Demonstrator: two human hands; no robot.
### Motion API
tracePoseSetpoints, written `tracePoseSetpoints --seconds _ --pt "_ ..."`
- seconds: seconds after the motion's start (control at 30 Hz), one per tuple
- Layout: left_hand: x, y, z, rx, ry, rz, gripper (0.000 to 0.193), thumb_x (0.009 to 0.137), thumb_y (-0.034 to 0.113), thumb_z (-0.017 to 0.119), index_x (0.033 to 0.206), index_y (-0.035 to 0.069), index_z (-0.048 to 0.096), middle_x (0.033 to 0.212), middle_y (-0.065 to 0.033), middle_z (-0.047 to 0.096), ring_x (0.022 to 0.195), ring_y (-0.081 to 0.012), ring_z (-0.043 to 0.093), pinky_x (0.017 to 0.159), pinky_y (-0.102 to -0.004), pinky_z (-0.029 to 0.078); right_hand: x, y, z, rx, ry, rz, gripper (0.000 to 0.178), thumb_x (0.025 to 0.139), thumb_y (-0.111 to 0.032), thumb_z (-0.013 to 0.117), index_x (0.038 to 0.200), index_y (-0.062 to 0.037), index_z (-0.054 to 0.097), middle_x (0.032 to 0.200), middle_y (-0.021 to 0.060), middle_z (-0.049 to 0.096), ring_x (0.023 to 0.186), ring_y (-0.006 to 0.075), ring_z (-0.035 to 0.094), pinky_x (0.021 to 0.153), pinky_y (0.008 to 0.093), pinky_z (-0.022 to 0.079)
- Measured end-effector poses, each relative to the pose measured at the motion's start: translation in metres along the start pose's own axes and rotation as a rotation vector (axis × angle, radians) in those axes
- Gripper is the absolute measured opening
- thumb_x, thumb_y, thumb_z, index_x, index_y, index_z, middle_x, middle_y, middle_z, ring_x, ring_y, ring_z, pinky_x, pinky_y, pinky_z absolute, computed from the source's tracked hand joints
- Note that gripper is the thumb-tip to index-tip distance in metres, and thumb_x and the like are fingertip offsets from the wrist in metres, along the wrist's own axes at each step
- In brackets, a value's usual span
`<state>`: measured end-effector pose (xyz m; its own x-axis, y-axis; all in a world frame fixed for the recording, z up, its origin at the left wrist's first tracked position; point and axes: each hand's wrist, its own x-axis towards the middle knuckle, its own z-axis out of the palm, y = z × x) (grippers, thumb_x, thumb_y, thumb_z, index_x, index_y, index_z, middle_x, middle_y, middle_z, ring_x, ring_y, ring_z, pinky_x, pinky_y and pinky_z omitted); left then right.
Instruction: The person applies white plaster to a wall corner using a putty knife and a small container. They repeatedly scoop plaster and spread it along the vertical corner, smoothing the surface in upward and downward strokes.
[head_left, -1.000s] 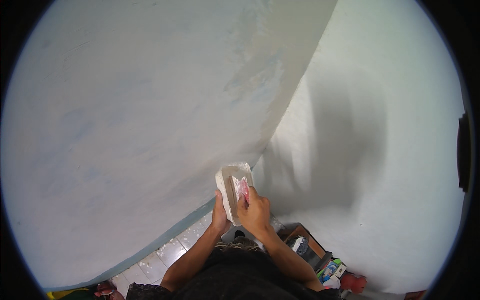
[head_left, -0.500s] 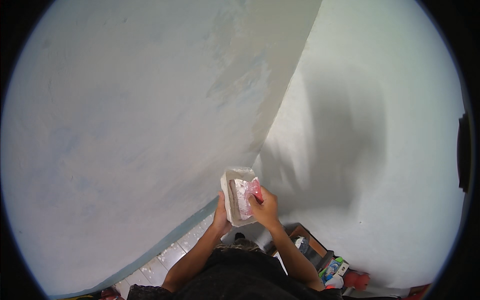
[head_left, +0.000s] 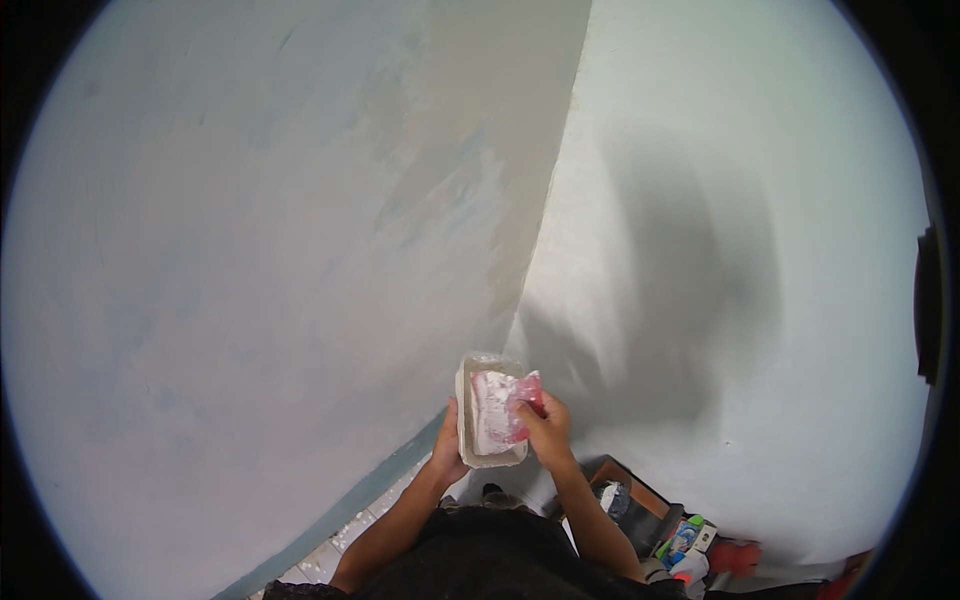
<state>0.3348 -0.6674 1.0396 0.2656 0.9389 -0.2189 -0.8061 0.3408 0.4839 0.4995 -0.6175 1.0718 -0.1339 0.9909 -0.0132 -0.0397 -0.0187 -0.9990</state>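
Note:
My left hand (head_left: 450,440) is wrapped around the left side of a whitish rectangular tub (head_left: 463,410) and holds it up in front of my body. A red putty spreader (head_left: 505,405), its flat blade smeared with white paste, is gripped by my right hand (head_left: 548,430) with the thumb on top. The spreader lies over the tub's opening and hides much of the inside. Ahead, the left wall (head_left: 270,230) carries a damp-looking grey band of filler (head_left: 500,120) along the corner, with patchy blue-grey smears beside it.
A smooth pale wall (head_left: 830,300) stands to the right, with my shadow on it. At its foot sit a brown-lined box (head_left: 640,485), colourful packages (head_left: 685,540) and a red object (head_left: 735,558). Light floor tiles (head_left: 320,560) show at lower left, beside a blue-green skirting strip (head_left: 340,510).
My hands, the tub and the spreader have shifted slightly right and down in view. The spreader now lies flatter across the tub, and the view has turned a little.

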Motion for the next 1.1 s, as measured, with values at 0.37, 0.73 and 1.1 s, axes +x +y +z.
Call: tracePoseSetpoints --seconds 0.37,0.73,1.1 --pt "-0.046 0.018 -0.095 -0.225 -0.008 0.049 0.06 0.104 0.056 0.035 0.147 0.014 0.044 0.138 -0.0054 0.056 0.123 -0.0258 0.058 0.104 -0.0477 0.048 -0.019 -0.066 0.07 0.912 -0.14 0.142 0.047 0.09 0.003 0.058 0.136 -0.0028 0.049 0.131 0.0123 0.059 0.124 0.0289 0.056 0.108 0.047 0.043" --pt "-0.133 -0.061 -0.144 -0.085 -0.024 0.078 0.069 0.103 0.064 0.027 0.149 0.015 0.042 0.143 -0.006 0.053 0.13 -0.0281 0.052 0.11 -0.0484 0.041 -0.036 -0.066 0.103 0.016 0.232 -0.621 0.048 0.088 0.008 0.052 0.136 0.0042 0.05 0.121 0.0151 0.064 0.114 0.0265 0.064 0.101 0.0359 0.048" --pt "-0.172 -0.025 -0.251 -0.099 -0.002 0.005 0.07 0.101 0.065 0.029 0.147 0.015 0.044 0.141 -0.0056 0.055 0.127 -0.0282 0.054 0.108 -0.0484 0.043 -0.008 -0.046 0.251 -0.487 0.475 -0.951 0.077 0.079 0.016 0.046 0.153 0.0026 0.029 0.154 0.0277 0.035 0.144 0.0472 0.029 0.119 0.0522 0.026"
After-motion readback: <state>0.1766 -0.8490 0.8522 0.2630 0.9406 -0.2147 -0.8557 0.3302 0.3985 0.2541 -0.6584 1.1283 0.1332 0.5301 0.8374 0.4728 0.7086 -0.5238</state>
